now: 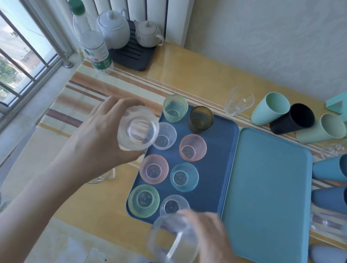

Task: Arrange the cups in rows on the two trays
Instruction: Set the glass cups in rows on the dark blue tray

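Bench [198, 72]: yellow wood top with striped runner, window to the left, white wall behind. Light blue tray [269, 199] bare, well right of both hands. Dark blue tray [217, 159] touching it on the left, carries eight tinted cups [193, 147] in two columns.

Left hand [101, 135] raised over the tray's left edge, palm side on, fingers [114, 106] curled round a clear glass [138, 132] with its mouth facing the camera; glass is motion-blurred. Right hand [204, 245] low at the tray's near edge, fingers wrapped on a second clear glass [173, 240], also blurred; wrist cut off by the frame.

Beyond the fingertips at the far right: opaque tumblers [270, 108] lying on their sides, the nearest ones cut by the frame edge. One clear glass [238, 101] stands upright beside them. Clear items at right edge too smeared to identify. Another glass under the left forearm, mostly hidden.

Far left corner: two white teapots [113, 26] on a black drain mat, water bottle [89, 41] in front.
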Motion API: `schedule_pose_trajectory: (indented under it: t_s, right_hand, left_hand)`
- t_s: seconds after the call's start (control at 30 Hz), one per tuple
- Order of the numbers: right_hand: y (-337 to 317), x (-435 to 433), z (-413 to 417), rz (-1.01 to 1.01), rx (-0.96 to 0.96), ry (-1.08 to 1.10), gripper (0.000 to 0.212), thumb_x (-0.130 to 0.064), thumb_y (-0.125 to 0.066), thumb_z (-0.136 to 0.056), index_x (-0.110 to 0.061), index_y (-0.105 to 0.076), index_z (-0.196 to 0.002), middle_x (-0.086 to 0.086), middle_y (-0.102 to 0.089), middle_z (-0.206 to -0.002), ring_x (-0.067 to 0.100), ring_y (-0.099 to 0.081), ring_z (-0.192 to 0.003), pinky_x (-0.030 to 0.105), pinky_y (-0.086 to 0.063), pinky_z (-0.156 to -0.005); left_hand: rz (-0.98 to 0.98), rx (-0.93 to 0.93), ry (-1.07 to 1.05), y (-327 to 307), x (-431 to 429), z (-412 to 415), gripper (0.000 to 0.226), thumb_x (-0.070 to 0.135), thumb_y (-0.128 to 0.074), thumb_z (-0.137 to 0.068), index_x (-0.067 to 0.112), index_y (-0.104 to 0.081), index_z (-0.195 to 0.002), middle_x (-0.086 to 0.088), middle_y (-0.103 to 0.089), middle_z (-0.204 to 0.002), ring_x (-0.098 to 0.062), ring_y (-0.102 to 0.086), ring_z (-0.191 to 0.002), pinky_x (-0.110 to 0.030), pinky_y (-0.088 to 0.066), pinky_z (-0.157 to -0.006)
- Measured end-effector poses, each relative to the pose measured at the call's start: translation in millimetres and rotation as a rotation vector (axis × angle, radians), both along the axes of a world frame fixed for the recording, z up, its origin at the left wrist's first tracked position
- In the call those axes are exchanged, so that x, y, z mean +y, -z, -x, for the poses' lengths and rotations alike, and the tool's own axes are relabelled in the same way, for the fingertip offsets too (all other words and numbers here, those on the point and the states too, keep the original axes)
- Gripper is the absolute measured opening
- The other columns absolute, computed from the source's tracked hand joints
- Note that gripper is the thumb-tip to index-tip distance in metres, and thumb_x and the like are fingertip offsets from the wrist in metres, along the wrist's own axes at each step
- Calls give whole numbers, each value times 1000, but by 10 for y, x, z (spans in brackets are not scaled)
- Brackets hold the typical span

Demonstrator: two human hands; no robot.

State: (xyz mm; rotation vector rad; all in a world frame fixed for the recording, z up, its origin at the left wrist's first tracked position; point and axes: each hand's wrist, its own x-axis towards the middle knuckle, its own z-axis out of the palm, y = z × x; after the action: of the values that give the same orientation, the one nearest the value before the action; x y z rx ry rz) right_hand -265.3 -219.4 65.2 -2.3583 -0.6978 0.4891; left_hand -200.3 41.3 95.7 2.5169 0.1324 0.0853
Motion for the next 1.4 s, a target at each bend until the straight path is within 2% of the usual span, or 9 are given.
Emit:
schedule_pose_trajectory:
  t_s: [0.07,0.13,0.3,0.37,0.5,0.67,0.8,1.07,1.4]
  right_hand:
    - [-279,-192,-346,-26,2,65,70,-46,-72,-55,-43,-40,-118,-38,-34,-115,-4,-42,-105,7,-31,-89]
    - [-378,-383,-723,-18,-15,155,70,-38,-79,-59,-39,-41,-118,-33,-42,-115,-3,-42,-111,4,-27,-91]
    - [-58,-679,-1750,-34,-2,368,74,-22,-84,-61,-21,-43,-124,-4,-55,-114,11,-53,-102,27,-41,-91]
    - [181,-725,-2106,-26,10,405,78,-19,-85,-61,-14,-42,-126,1,-54,-115,17,-54,-103,30,-42,-91]
    - [577,-690,-2545,69,19,337,79,-16,-84,-62,-11,-41,-128,6,-50,-122,20,-50,-110,22,-32,-85]
    - [891,-542,-2735,86,62,281,81,-12,-82,-63,-10,-39,-132,9,-48,-126,19,-47,-114,16,-29,-82]
    - [1059,-459,-2789,85,85,253,84,-11,-81,-62,-7,-37,-133,10,-46,-130,23,-45,-120,24,-34,-93]
    - [1173,-416,-2828,146,122,185,82,-3,-78,-64,-11,-35,-134,10,-43,-134,22,-44,-119,21,-31,-89]
    - [1192,-452,-2857,178,193,138,89,-5,-79,-65,-14,-29,-138,10,-40,-138,21,-43,-122,22,-34,-92]
  left_hand:
    - [24,-28,81,-129,-186,-108,75,23,-82,-58,22,-48,-125,7,-50,-112,-16,-51,-104,-7,-31,-82]
    - [47,-45,173,-165,-420,-236,71,28,-76,-60,23,-47,-125,4,-52,-114,-18,-52,-103,-15,-35,-84]
    - [44,-14,306,125,-1068,-596,73,19,-75,-60,21,-46,-126,-1,-52,-113,-24,-52,-101,-38,-47,-81]
    - [28,26,355,318,-1282,-702,73,15,-72,-60,20,-44,-127,-2,-50,-115,-25,-51,-102,-42,-48,-80]
    - [-87,169,440,640,-1600,-815,71,11,-67,-68,20,-38,-132,-3,-45,-123,-23,-45,-111,-34,-44,-82]
    - [-141,239,466,926,-1801,-857,65,4,-63,-72,13,-37,-131,-6,-44,-125,-26,-45,-111,-32,-40,-76]
    - [-193,284,469,1060,-1869,-894,65,1,-63,-72,11,-36,-130,-8,-44,-124,-27,-45,-111,-35,-44,-81]
    - [-255,334,429,1275,-1939,-900,63,0,-65,-71,8,-36,-127,-8,-43,-121,-25,-47,-108,-30,-43,-74]
    - [-193,346,351,1351,-1918,-948,72,15,-68,-74,7,-29,-134,-10,-43,-123,-27,-46,-109,-35,-48,-78]
